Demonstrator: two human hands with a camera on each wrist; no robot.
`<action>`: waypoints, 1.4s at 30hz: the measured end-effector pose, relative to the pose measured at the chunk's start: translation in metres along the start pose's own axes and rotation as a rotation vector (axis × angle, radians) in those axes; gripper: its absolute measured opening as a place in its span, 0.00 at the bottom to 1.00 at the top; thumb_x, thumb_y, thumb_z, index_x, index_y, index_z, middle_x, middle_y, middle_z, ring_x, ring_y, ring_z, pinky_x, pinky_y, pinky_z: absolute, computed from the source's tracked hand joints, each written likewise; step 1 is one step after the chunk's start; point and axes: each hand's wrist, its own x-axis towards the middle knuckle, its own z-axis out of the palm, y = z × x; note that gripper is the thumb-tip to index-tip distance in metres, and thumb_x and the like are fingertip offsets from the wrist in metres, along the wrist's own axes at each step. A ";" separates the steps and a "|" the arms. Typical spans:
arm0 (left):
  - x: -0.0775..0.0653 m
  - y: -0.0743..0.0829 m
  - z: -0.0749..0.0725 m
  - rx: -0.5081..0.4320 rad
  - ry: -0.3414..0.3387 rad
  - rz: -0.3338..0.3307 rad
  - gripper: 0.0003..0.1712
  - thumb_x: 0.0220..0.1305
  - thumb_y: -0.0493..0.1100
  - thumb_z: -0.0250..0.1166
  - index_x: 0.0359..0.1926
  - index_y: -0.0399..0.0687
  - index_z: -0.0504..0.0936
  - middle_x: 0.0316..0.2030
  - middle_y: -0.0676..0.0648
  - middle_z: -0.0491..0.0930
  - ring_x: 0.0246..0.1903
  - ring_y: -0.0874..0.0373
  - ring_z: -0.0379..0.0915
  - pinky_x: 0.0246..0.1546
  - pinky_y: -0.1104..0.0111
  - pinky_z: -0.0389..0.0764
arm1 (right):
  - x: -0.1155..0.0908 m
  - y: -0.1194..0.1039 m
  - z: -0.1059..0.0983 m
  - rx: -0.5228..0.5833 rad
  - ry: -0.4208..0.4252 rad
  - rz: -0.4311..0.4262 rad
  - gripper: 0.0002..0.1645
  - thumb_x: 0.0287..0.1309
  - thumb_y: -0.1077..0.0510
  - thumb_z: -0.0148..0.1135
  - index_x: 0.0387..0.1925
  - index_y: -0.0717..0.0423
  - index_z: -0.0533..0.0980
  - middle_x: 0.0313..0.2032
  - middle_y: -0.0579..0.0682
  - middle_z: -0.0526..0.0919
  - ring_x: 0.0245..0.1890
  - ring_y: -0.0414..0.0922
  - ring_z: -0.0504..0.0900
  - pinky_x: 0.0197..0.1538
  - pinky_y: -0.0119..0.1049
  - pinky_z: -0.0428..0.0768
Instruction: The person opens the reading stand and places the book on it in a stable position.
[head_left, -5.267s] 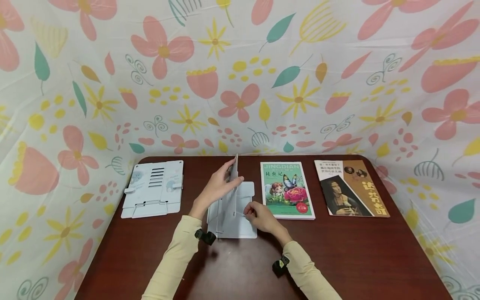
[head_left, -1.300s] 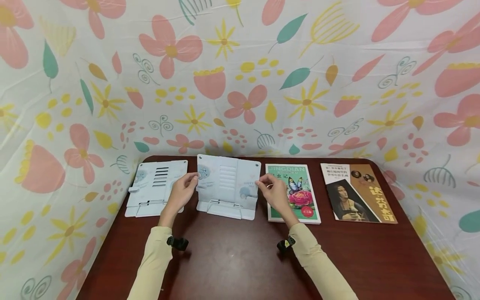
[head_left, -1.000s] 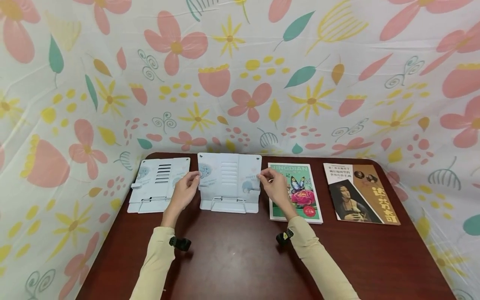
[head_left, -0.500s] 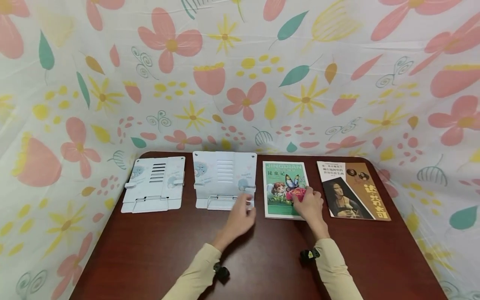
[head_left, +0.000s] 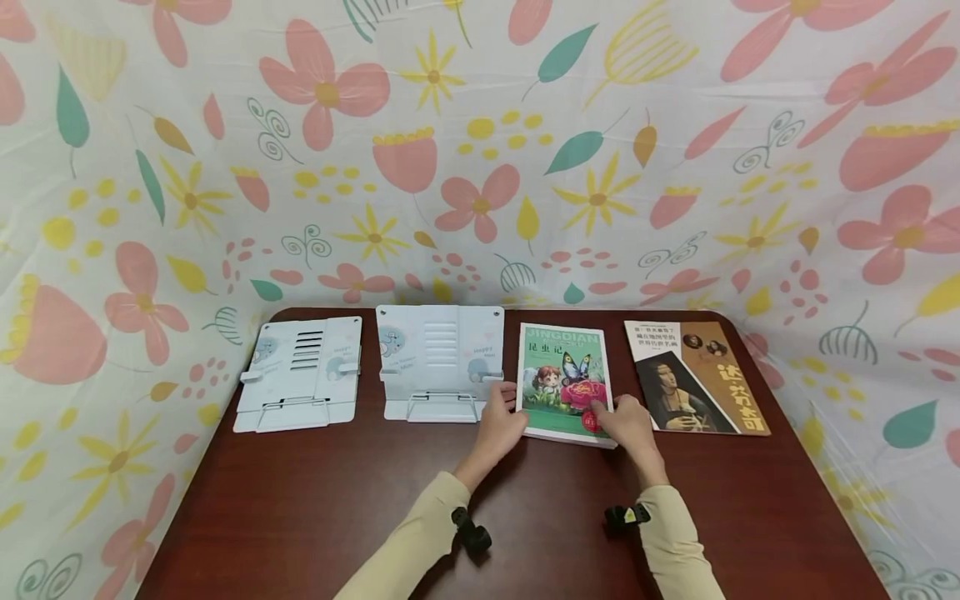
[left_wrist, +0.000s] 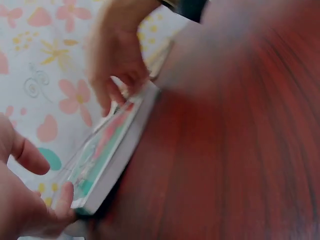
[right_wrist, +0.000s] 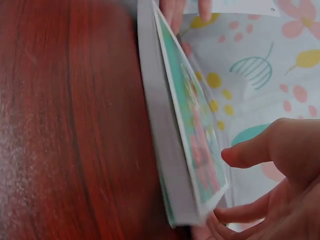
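A green-covered paperback book (head_left: pixel 551 392) with a butterfly and a red flower lies between my hands, its near edge slightly turned. My right hand (head_left: pixel 628 423) holds its near right corner, thumb over the cover and fingers at the edge. In the right wrist view the fingers (right_wrist: pixel 245 212) reach the book's lower edge. My left hand (head_left: pixel 500 423) is at the left edge, fingers loosely extended. One fingertip (left_wrist: pixel 65 197) touches the corner in the left wrist view, another digit standing clear of the cover.
A white book stand (head_left: pixel 440 354) is propped up left of the book. Another white book stand (head_left: pixel 300 367) lies farther left. On the right is a brown and white book (head_left: pixel 693 379). A flowered cloth (head_left: pixel 480 167) hangs behind the dark wooden table (head_left: pixel 300 517).
The middle book stand was turned and set facing forward, then both hands let it go. My hands moved right to the green book, which is now slightly turned.
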 end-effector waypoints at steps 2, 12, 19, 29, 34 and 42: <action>0.002 0.003 -0.002 -0.042 0.040 -0.037 0.27 0.57 0.32 0.58 0.60 0.35 0.72 0.58 0.32 0.75 0.60 0.37 0.75 0.61 0.49 0.77 | -0.001 0.001 -0.002 0.034 -0.052 0.029 0.26 0.68 0.49 0.58 0.36 0.74 0.71 0.26 0.61 0.73 0.24 0.49 0.71 0.26 0.40 0.70; 0.006 0.018 -0.012 -0.023 -0.011 -0.028 0.28 0.62 0.34 0.66 0.63 0.30 0.73 0.51 0.35 0.81 0.48 0.47 0.79 0.48 0.61 0.83 | -0.008 0.004 -0.001 0.124 -0.158 0.075 0.19 0.69 0.53 0.54 0.28 0.62 0.63 0.23 0.50 0.63 0.22 0.42 0.61 0.26 0.34 0.63; 0.012 0.022 -0.028 0.016 -0.103 0.067 0.30 0.61 0.27 0.60 0.66 0.35 0.74 0.57 0.36 0.79 0.45 0.52 0.79 0.38 0.70 0.81 | -0.014 0.001 0.000 0.220 -0.250 0.041 0.13 0.65 0.58 0.56 0.32 0.68 0.71 0.22 0.49 0.66 0.22 0.42 0.64 0.26 0.34 0.63; 0.036 0.054 -0.086 0.139 -0.118 0.352 0.34 0.60 0.21 0.53 0.64 0.48 0.79 0.54 0.39 0.81 0.47 0.47 0.81 0.43 0.64 0.82 | -0.010 -0.031 0.016 0.635 -0.386 -0.164 0.33 0.70 0.70 0.48 0.72 0.76 0.52 0.49 0.73 0.81 0.39 0.46 0.86 0.46 0.45 0.88; 0.046 0.071 -0.117 0.151 -0.028 0.409 0.32 0.62 0.20 0.55 0.63 0.47 0.79 0.54 0.40 0.83 0.53 0.45 0.79 0.55 0.55 0.82 | 0.005 -0.059 0.022 0.679 -0.228 -0.276 0.33 0.69 0.71 0.54 0.73 0.67 0.58 0.50 0.74 0.81 0.39 0.50 0.88 0.45 0.47 0.88; 0.054 0.068 -0.169 0.023 0.163 0.437 0.29 0.60 0.20 0.62 0.60 0.46 0.81 0.50 0.39 0.83 0.50 0.46 0.81 0.55 0.57 0.82 | 0.026 -0.115 0.015 0.526 -0.060 -0.528 0.20 0.67 0.69 0.61 0.59 0.64 0.71 0.40 0.68 0.87 0.35 0.59 0.89 0.38 0.43 0.89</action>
